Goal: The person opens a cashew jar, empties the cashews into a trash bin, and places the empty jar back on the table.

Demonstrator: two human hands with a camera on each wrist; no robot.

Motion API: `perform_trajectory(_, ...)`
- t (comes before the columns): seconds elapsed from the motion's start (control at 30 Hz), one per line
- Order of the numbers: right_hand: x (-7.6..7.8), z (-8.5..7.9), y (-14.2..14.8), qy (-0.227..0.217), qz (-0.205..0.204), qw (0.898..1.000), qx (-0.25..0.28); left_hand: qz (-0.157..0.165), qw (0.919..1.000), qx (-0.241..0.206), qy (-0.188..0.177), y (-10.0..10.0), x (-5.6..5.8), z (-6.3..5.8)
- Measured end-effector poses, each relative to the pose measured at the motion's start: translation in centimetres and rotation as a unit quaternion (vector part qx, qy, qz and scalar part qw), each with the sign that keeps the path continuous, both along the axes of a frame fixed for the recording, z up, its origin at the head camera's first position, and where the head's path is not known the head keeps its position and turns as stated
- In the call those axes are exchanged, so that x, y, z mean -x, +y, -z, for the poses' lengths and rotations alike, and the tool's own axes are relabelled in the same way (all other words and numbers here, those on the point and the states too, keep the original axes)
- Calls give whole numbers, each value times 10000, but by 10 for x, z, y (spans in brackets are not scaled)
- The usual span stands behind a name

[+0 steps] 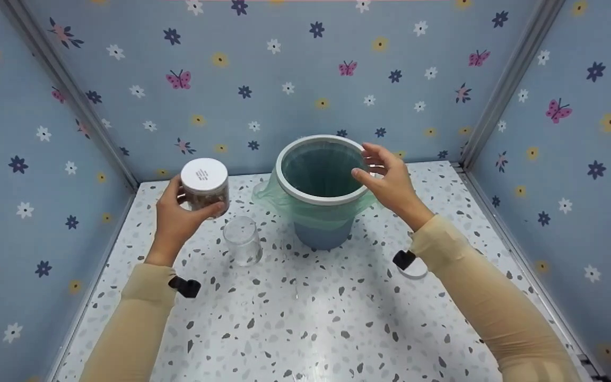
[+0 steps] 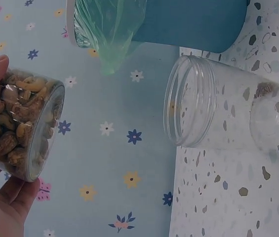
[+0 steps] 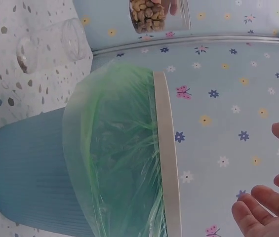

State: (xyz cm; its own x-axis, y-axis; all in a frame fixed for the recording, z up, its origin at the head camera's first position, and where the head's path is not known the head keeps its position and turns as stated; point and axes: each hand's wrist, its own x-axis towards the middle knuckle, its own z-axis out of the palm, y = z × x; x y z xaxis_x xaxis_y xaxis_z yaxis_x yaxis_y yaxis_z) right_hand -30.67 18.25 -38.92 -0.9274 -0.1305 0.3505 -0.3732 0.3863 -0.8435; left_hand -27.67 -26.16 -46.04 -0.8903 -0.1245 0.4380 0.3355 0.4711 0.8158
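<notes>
My left hand (image 1: pixel 181 217) grips a clear jar of nuts (image 2: pixel 23 121) with a white lid (image 1: pixel 204 174), lifted above the table. The nuts look like brown-skinned cashews and fill part of the jar. An open clear jar (image 1: pixel 243 241) stands on the table just below and right of that hand; a few dark crumbs show at its bottom in the left wrist view. My right hand (image 1: pixel 387 180) is at the right rim of a blue trash can (image 1: pixel 322 233), fingers spread and slightly bent, holding nothing. A green bag (image 3: pixel 124 128) lines the can under its white ring (image 3: pixel 166 148).
A white lid (image 1: pixel 415 268) lies on the speckled table (image 1: pixel 305 318), partly behind the right wrist's black camera (image 1: pixel 404 260). Flower-patterned walls (image 1: pixel 284 63) enclose the table at the back and both sides.
</notes>
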Motion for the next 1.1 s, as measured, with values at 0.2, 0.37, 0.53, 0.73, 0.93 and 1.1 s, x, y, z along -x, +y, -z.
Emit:
perform_trajectory(0.2,-8,-1,-3,90,-103,9999,70,-2,10000,25,62,8,-2,-1)
perform_trajectory(0.37,-12,2,-5,96,-148,9998,79,-5,9999,61,141,15,-4,-1)
perform_trajectory(0.53,-16,3,-8,102,-161,9998,25,62,9996,128,260,22,-6,-2)
perform_trajectory(0.73,-18,5,-11,76,-227,9997,-51,206,9988,260,369,34,-9,-5)
perform_trajectory(0.93,-21,3,-14,195,-405,9990,-57,341,9978,447,351,47,-12,-10)
perform_trajectory(1.1,-22,1,-16,241,-586,9979,-146,529,9967,543,301,59,-15,-14)
